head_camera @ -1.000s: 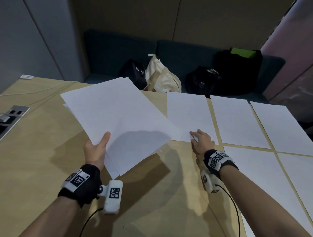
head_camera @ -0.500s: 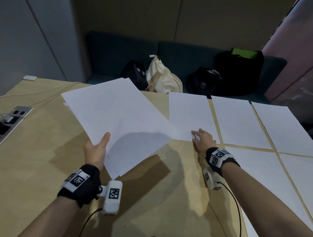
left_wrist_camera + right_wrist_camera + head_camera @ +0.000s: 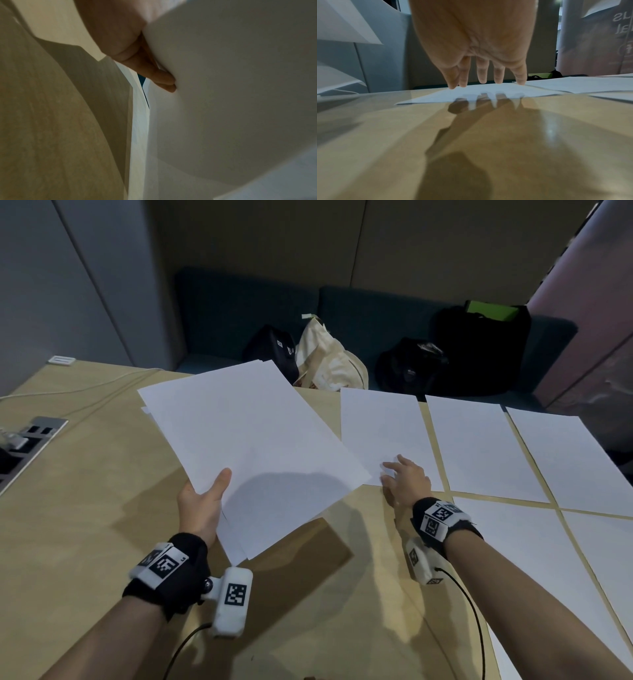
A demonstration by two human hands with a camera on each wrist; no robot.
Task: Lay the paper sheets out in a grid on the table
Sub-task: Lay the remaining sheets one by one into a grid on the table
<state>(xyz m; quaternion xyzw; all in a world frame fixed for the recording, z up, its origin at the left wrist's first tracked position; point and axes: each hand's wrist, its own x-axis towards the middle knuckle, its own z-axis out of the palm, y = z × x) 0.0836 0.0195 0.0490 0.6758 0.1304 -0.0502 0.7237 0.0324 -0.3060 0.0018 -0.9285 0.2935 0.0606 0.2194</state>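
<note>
My left hand (image 3: 202, 501) holds a stack of white paper sheets (image 3: 246, 440) above the wooden table (image 3: 85, 508), thumb on top; in the left wrist view its fingers (image 3: 159, 77) lie under the stack (image 3: 231, 108). Several single sheets lie flat in rows on the right. My right hand (image 3: 404, 477) hovers with straight, spread fingers over the near edge of the leftmost laid sheet (image 3: 383, 433). The right wrist view shows the fingertips (image 3: 482, 79) just above that sheet (image 3: 479, 94), casting a shadow on it.
More laid sheets (image 3: 479, 446) fill the table's right side with narrow gaps between them. A power socket panel (image 3: 30, 436) and a white cable (image 3: 85, 392) sit at the left. Bags (image 3: 329, 361) rest on the dark bench behind the table.
My right hand has slid a little forward over the leftmost sheet's near edge. The left hand and its stack have hardly moved.
</note>
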